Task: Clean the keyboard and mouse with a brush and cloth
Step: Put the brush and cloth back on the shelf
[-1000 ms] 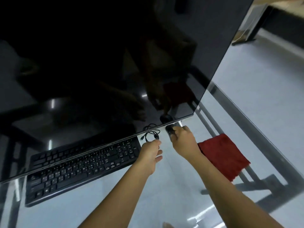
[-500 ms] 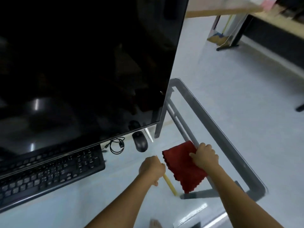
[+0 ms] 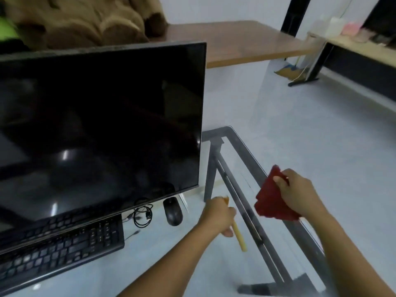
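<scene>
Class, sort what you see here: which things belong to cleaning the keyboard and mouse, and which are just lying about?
For the job: keyboard, mouse, brush held in the left hand, red cloth held in the right hand.
Lying about: monitor, coiled cable, wooden table.

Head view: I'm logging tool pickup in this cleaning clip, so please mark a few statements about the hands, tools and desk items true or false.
1. The right hand grips the red cloth. True.
2. The left hand holds nothing. False: it grips the brush by its yellow handle.
3. The mouse lies right of the keyboard, with a coiled cable between them. True.
4. The monitor shows a lit picture. False: its screen is dark and shows only reflections.
5. The brush is touching the keyboard. False: it is well to the keyboard's right, beyond the mouse.
</scene>
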Tool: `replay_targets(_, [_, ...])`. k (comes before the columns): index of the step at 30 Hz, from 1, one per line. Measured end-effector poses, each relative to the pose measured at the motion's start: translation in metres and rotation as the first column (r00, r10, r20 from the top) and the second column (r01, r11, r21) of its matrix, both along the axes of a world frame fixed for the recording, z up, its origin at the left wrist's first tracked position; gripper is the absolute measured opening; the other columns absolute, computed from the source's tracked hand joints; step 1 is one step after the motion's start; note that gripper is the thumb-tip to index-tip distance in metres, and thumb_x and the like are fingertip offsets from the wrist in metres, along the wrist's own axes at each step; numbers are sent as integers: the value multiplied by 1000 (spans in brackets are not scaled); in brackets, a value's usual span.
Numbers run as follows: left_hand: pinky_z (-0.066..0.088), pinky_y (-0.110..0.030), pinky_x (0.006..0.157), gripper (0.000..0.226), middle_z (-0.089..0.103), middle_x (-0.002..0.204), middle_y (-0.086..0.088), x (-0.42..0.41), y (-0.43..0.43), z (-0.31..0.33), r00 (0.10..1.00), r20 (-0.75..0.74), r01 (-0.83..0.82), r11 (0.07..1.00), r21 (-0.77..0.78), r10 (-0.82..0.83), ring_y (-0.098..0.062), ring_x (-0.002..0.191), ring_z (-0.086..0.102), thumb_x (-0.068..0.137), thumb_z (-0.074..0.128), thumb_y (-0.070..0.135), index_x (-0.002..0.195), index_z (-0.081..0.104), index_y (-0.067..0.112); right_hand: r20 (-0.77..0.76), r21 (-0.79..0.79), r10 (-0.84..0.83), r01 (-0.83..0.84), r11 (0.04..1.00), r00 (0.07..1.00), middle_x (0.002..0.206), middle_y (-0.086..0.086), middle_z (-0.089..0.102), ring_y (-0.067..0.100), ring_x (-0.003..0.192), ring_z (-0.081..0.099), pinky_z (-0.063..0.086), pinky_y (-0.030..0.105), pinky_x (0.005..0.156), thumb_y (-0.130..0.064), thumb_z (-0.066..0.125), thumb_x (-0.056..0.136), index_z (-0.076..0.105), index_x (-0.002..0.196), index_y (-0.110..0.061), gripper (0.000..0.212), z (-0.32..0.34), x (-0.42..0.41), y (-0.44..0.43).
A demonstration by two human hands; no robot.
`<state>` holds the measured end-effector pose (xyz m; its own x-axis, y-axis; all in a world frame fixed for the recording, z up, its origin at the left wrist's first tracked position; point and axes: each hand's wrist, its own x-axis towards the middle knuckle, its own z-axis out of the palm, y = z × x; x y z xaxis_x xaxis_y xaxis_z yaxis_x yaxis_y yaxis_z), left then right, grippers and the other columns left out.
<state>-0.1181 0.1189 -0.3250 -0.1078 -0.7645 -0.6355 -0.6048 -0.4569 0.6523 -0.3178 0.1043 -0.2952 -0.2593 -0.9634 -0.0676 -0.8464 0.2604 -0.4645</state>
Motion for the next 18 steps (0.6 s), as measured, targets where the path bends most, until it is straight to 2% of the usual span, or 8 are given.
replay_targets(3, [56, -25, 59, 28, 67, 65, -8, -30, -29, 79, 988, -94, 100, 977, -191, -119, -20, 50, 68, 94, 48, 24, 111, 58, 4, -102, -181, -102, 82, 980, 990, 103, 29, 65, 45, 97, 58, 43, 41, 81, -24, 51, 98, 61, 109, 1, 29, 82, -30, -35])
replay_targets(6, [53, -14, 52, 28, 63, 54, -4, -46, -63, 171, 971, -113, 145, 899, -414, -209, -19, 45, 67, 92, 46, 17, 113, 58, 3, -197, -312, -170, 102, 944, 966, 89, 28, 61, 42, 83, 56, 43, 44, 77, -32, 48, 97, 61, 103, 5, 40, 164, -50, -79])
replay_targets(8, [59, -22, 61, 20, 62, 49, -5, -48, -83, 233, 969, -102, 147, 851, -504, -227, -25, 50, 68, 93, 47, 12, 99, 59, -2, -249, -408, -161, 47, 912, 955, 91, 33, 60, 46, 87, 56, 43, 47, 79, -34, 48, 94, 60, 98, 10, 45, 213, -50, -108])
replay_targets(9, [60, -28, 65, 18, 60, 45, -5, -45, -92, 260, 971, -91, 141, 835, -532, -222, -27, 51, 67, 94, 48, 12, 91, 59, -2, -286, -447, -145, 2, 895, 947, 96, 37, 60, 49, 92, 56, 43, 48, 82, -29, 49, 95, 59, 96, 11, 41, 238, -43, -120])
replay_targets(12, [56, -26, 57, 18, 59, 54, -10, -20, -131, 320, 994, -11, 80, 794, -603, -109, -25, 51, 60, 94, 48, 10, 82, 56, 1, -301, -526, -106, -73, 847, 948, 109, 39, 57, 50, 103, 54, 43, 48, 89, -24, 47, 98, 58, 99, 11, 37, 297, -10, -155])
replay_targets(14, [59, -32, 65, 25, 66, 59, -15, 7, -160, 342, 998, 64, 36, 774, -632, 6, -25, 53, 64, 95, 43, 7, 76, 57, -2, -283, -556, -59, -113, 823, 957, 112, 37, 57, 48, 106, 55, 44, 45, 91, -23, 46, 98, 59, 105, 13, 39, 324, 20, -177])
replay_targets(16, [58, -33, 70, 31, 65, 53, -15, 35, -183, 353, 991, 92, -18, 781, -624, 96, -24, 54, 64, 97, 40, 8, 73, 55, -3, -279, -558, 22, -181, 810, 960, 112, 33, 59, 45, 106, 55, 44, 42, 89, -23, 45, 98, 60, 105, 12, 39, 343, 51, -196])
replay_targets(18, [57, -33, 72, 32, 64, 55, -15, 62, -200, 353, 977, 116, -72, 788, -611, 179, -24, 58, 64, 98, 40, 9, 72, 54, -3, -206, -555, 131, -226, 800, 970, 107, 28, 61, 41, 100, 58, 46, 37, 79, -23, 46, 97, 62, 104, 11, 38, 353, 80, -211])
